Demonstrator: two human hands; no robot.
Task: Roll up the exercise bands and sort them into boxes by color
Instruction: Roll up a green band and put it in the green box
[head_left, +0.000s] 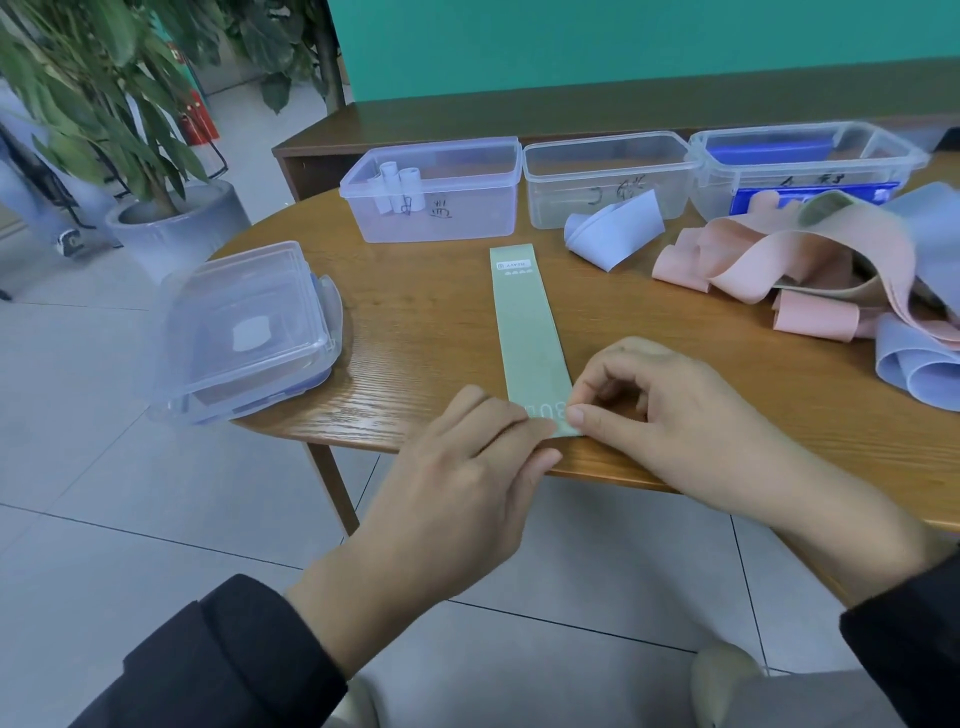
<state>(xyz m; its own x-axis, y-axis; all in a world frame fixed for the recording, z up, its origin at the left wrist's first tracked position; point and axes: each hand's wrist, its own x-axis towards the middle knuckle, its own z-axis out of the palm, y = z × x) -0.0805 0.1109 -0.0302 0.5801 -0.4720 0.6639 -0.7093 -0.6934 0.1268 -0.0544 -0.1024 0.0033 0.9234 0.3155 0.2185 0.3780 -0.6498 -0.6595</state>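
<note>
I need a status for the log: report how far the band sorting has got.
Done: a few rolled bands sit in the left box. In hand: both hands, left hand and right hand, pinch the near end of the flat green band. Left: the pink and blue pile, unrolled; the middle box looks empty.

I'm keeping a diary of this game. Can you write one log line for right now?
step: starting roll | left hand: pinches green band near end | right hand: pinches same end | band: flat on table | middle box: looks empty
</note>
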